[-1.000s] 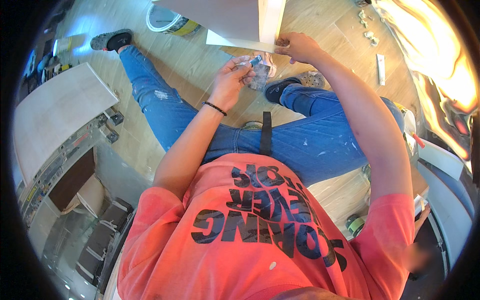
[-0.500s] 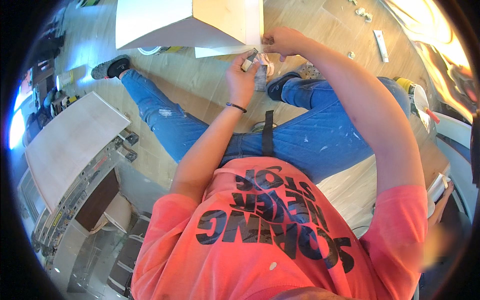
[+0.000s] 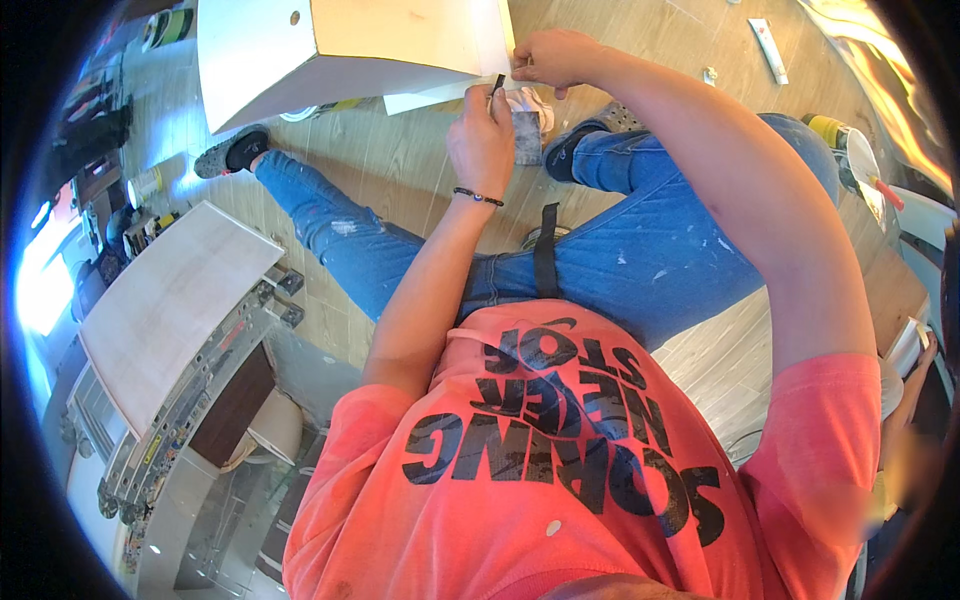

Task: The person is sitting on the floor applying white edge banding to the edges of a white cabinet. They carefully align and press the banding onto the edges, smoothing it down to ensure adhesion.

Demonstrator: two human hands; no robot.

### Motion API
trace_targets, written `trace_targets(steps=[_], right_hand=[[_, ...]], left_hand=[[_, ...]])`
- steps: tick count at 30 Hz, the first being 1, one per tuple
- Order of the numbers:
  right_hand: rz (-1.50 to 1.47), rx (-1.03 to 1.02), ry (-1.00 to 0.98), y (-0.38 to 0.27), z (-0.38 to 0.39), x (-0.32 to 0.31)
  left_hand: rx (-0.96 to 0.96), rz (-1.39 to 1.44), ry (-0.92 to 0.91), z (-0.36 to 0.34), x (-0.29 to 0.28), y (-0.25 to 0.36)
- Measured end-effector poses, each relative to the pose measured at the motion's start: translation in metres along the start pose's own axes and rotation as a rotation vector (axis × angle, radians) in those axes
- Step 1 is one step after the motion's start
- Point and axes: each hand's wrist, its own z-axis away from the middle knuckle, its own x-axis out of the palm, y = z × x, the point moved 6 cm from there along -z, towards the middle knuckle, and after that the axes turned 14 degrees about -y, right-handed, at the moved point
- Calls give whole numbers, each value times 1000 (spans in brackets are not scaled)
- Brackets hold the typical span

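A large white box-shaped piece (image 3: 400, 35) fills the top of the view, its near edge close to both hands. My left hand (image 3: 482, 140) is closed around a small flat tool with a dark end (image 3: 498, 84); most of the tool is hidden in my fingers. It is held at the box's near right corner. My right hand (image 3: 558, 60) has its fingers bent together at the box's right edge, and whatever they pinch is hidden. Beneath the near edge lies a white sheet (image 3: 410, 101). A crumpled pinkish cloth (image 3: 530, 103) and a grey sheet (image 3: 527, 140) rest below the hands.
My legs spread around the work on the wood floor (image 3: 400, 150). A white tube (image 3: 768, 50) lies at the upper right. Beside my right knee stands a tub with a red-handled tool (image 3: 885, 190). A pale panel on a metal frame (image 3: 180, 310) is at left; another person's arm (image 3: 912, 390) shows at right.
My left hand has moved up toward the box's corner, and the small tool is turned more edge-on. The box appears shifted left. My right hand keeps to the box's right edge.
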Motion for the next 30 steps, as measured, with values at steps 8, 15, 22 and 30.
trace_targets(steps=[8,15,22,30], right_hand=[[-34,-3,30,3,-5,1],[-15,-2,46,3,-4,0],[-25,-11,34,2,-3,0],[-32,-21,37,3,-4,0]], left_hand=[[135,-61,165,-9,5,4],[160,60,141,-13,12,-4],[120,82,125,-18,11,-5],[56,160,70,-17,9,-4]])
